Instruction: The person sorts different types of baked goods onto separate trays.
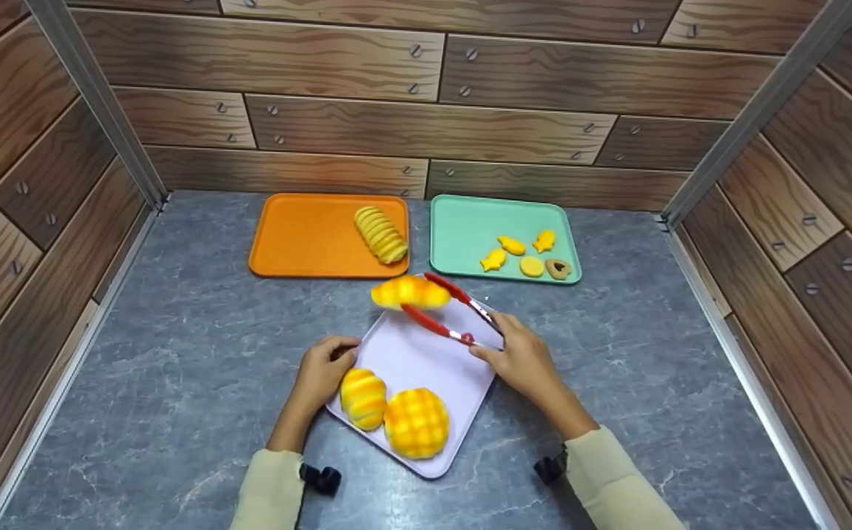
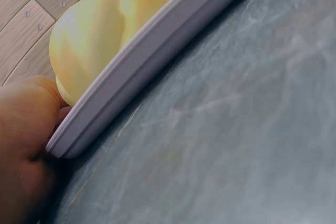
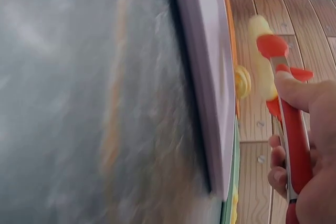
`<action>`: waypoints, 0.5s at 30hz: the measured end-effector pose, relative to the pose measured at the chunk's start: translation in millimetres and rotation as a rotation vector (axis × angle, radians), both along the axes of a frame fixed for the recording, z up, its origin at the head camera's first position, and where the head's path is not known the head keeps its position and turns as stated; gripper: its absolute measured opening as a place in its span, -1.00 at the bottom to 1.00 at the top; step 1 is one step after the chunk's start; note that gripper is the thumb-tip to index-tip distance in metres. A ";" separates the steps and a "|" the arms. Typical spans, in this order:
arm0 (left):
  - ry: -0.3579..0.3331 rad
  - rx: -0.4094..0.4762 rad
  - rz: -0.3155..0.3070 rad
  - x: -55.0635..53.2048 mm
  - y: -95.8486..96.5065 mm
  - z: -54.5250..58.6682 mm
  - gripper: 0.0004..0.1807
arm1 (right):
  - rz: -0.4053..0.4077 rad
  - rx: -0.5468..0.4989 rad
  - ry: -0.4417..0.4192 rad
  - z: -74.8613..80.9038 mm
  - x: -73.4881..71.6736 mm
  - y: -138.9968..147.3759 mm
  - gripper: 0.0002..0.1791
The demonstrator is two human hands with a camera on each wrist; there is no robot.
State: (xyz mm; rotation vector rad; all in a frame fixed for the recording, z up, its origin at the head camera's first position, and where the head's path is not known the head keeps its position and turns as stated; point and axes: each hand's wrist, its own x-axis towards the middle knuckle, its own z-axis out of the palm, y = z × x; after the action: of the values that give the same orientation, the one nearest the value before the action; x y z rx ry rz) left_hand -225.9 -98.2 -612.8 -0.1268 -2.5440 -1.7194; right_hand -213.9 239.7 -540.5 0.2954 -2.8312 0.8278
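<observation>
My right hand (image 1: 527, 361) grips red-tipped metal tongs (image 1: 429, 322). Between the tong tips is a toy croissant (image 1: 390, 293), golden yellow, held up above the far corner of a lilac tray (image 1: 426, 361). The right wrist view shows the thumb along the red handle (image 3: 296, 156) and the bread (image 3: 264, 74) off the tray. My left hand (image 1: 320, 373) holds the tray's left edge, thumb and fingers at the rim. Near that hand, on the tray, lie a striped oval bread (image 1: 363, 399) and a round checked bun (image 1: 417, 423), side by side.
Beyond the lilac tray, an orange tray (image 1: 308, 235) bears a ridged long bread (image 1: 381, 235). Beside it, a green tray (image 1: 466, 228) holds several small fish-shaped pieces, a yellow disc (image 1: 532, 266) and a cookie with a dark centre (image 1: 557, 269). Wood-patterned walls (image 1: 344, 121) enclose the grey table.
</observation>
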 end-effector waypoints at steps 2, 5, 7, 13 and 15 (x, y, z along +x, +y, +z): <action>0.010 -0.002 0.001 -0.1 0.0 -0.3 -0.81 | -0.014 -0.018 0.003 1.0 -5.5 -8.4 -0.17; 0.015 -0.005 -0.001 -0.1 0.3 -0.4 -0.81 | -0.022 -0.028 0.001 3.1 -14.3 -21.4 -0.17; 0.010 -0.009 0.001 0.0 0.7 0.0 -0.81 | -0.030 -0.015 -0.009 5.2 -20.1 -31.3 -0.18; -0.025 -0.006 0.008 0.0 0.9 0.9 -0.81 | -0.015 0.020 -0.036 9.0 -39.5 -61.0 -0.16; -0.031 -0.003 0.011 0.1 0.6 0.6 -0.81 | -0.002 0.015 -0.059 9.3 -47.6 -70.9 -0.16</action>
State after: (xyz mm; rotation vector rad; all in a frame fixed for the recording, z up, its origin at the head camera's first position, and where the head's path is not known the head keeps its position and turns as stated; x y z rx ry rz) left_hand -225.8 -97.6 -612.1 -0.0871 -2.5647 -1.7270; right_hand -261.5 168.8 -531.2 0.2744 -2.8931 0.8294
